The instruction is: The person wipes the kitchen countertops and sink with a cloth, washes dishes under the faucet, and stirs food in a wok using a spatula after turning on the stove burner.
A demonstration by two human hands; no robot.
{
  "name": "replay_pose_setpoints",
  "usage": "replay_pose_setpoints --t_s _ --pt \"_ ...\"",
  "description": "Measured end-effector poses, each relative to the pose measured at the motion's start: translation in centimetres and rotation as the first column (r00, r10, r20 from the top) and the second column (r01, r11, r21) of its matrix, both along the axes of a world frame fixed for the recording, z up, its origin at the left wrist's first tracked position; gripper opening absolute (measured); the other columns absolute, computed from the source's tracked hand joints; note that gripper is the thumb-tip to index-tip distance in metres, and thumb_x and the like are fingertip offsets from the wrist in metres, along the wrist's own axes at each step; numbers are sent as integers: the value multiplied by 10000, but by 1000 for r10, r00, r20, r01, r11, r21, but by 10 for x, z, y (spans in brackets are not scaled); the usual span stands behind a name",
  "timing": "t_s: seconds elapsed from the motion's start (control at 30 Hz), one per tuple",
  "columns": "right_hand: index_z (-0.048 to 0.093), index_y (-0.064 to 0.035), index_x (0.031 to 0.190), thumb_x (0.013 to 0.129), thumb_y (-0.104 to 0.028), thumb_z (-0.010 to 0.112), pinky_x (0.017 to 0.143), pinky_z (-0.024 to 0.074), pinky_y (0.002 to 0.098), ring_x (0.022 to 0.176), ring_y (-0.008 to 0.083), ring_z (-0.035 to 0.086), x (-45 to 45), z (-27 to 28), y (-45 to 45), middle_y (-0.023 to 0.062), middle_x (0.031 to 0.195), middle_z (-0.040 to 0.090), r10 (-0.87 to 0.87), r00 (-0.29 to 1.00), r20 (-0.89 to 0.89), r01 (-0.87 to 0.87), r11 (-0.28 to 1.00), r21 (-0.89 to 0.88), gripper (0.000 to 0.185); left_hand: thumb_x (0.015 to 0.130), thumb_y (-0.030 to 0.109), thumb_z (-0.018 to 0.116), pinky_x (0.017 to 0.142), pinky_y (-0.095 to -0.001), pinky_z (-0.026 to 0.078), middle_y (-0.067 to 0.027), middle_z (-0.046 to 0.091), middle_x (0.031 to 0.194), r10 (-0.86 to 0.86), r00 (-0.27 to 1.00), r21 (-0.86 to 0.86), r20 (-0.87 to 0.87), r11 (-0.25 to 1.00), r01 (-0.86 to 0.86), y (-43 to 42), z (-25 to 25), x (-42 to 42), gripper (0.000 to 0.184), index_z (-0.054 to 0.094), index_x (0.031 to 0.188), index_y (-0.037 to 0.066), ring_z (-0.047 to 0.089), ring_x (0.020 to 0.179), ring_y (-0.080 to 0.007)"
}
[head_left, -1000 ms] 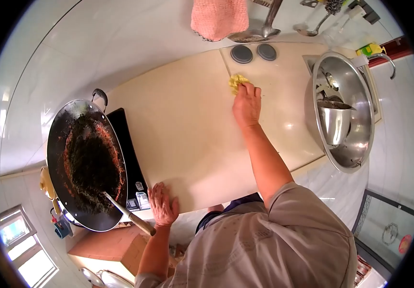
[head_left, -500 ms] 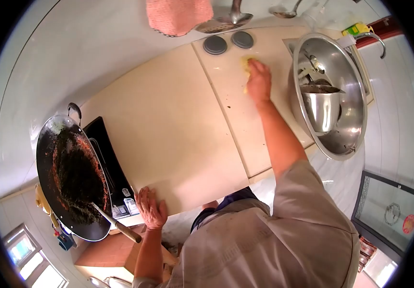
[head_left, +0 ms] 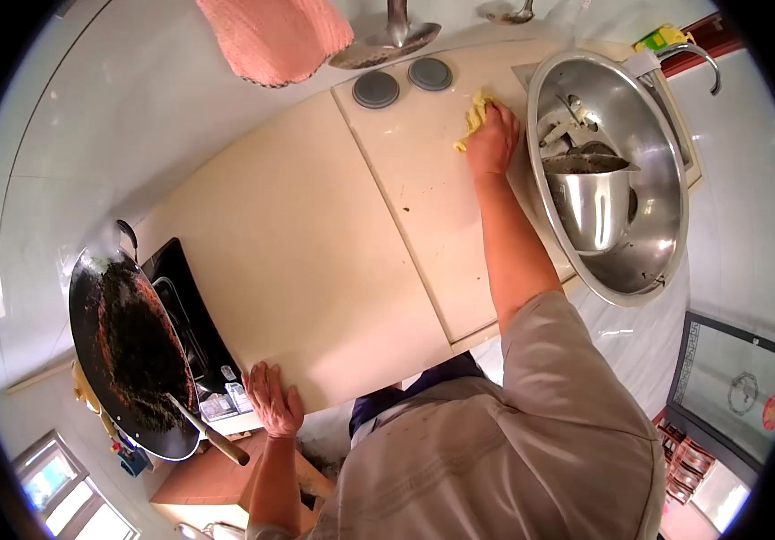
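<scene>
Right hand (head_left: 493, 137): closed, knuckles up, on a crumpled yellow cloth (head_left: 473, 117) that juts past the fingertips over the desk (head_left: 297, 234); the bunched grip probably keeps it under the fingers.
Left hand (head_left: 273, 400): open, fingers slightly spread, nothing visible in it; rests at the desk's near edge, seemingly as a brace for the reaching body.
Dark specks (head_left: 406, 209): loose, nearer the body than the right hand.
Basin (head_left: 662, 207), metal: just right of the right hand; contains a steel pitcher (head_left: 594, 211) and utensils, presumably to keep them together.
Grey discs (head_left: 376, 89), two: beyond the right hand, leftward, side by side near the wall.
Wok (head_left: 89, 333), dark contents: left of the left hand; a wooden handle (head_left: 225, 445) overhangs its rim toward that hand, apparently for easy reach.
</scene>
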State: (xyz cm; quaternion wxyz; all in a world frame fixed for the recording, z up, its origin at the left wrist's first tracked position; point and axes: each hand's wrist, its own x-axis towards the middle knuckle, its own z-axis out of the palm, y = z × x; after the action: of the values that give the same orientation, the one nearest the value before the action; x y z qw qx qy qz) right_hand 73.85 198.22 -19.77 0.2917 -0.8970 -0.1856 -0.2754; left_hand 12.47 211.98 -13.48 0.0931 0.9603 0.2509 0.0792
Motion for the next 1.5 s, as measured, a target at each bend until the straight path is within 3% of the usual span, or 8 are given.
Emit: replay_pose_setpoints --t_s 0.23,0.33,0.43,0.67,0.83,1.07,1.4,1.5 --pt "674 -3 1141 842 90 572 1063 456 520 1214 419 574 -21 8 -8 187 1248 651 114 993 15 -115 984 132 329 970 262 584 1234 -612 280 -222 504 1487 25 1000 -2 2 1000 -25 -1 0 1 515 605 1392 -31 470 1387 -442" --pt "671 1 1162 863 68 562 1060 462 517 1248 429 567 43 10 16 208 1272 643 -88 994 65 68 964 259 325 975 267 577 1232 -606 288 -227 505 1485 29 1000 0 -9 1000 -29 -1 1 1 507 615 1380 -36 470 1387 -444" --pt "661 3 1224 882 45 555 1096 438 537 1298 436 548 65 5 21 217 1334 625 -220 950 -221 206 975 -85 361 976 265 572 1228 -603 299 -233 510 1480 29 999 0 -22 1000 -29 1 -1 -1 504 620 1371 -45 473 1383 -446" --pt "601 17 1390 880 40 537 1247 257 594 1433 435 454 -2 -24 14 207 1490 548 201 972 -122 -220 961 -167 514 964 226 570 1215 -609 319 -245 512 1479 4 1000 6 9 1000 -4 1 2 4 490 619 1367 -50 477 1376 -455" --pt "584 23 1401 874 54 531 1243 268 598 1455 426 432 -52 -6 37 203 1500 541 353 923 -156 -377 911 -167 531 953 207 584 1223 -610 305 -242 514 1477 2 1000 -26 20 1000 -1 1 4 3 491 611 1374 -45 467 1385 -453" --pt "617 -48 1354 931 80 542 1244 340 525 1455 336 480 -90 17 56 127 1474 583 768 606 -208 -783 622 15 448 955 214 595 1224 -611 301 -239 515 1480 -9 999 5 31 1000 9 1 1 1 484 616 1367 -40 463 1394 -453" --pt "711 15 1216 866 87 640 1177 447 491 1391 358 556 -162 44 -75 141 1386 650 890 392 -235 -916 402 -6 364 951 194 607 1225 -607 306 -241 521 1485 -10 999 -2 40 1000 10 1 0 -2 475 623 1366 -36 466 1401 -450" --pt "726 7 1214 867 69 656 1136 488 469 1344 377 589 -149 40 -88 149 1372 662 807 574 -141 -813 582 20 359 956 193 598 1224 -602 309 -245 519 1488 1 999 3 33 1000 -1 0 -2 -3 479 622 1372 -44 470 1391 -457"
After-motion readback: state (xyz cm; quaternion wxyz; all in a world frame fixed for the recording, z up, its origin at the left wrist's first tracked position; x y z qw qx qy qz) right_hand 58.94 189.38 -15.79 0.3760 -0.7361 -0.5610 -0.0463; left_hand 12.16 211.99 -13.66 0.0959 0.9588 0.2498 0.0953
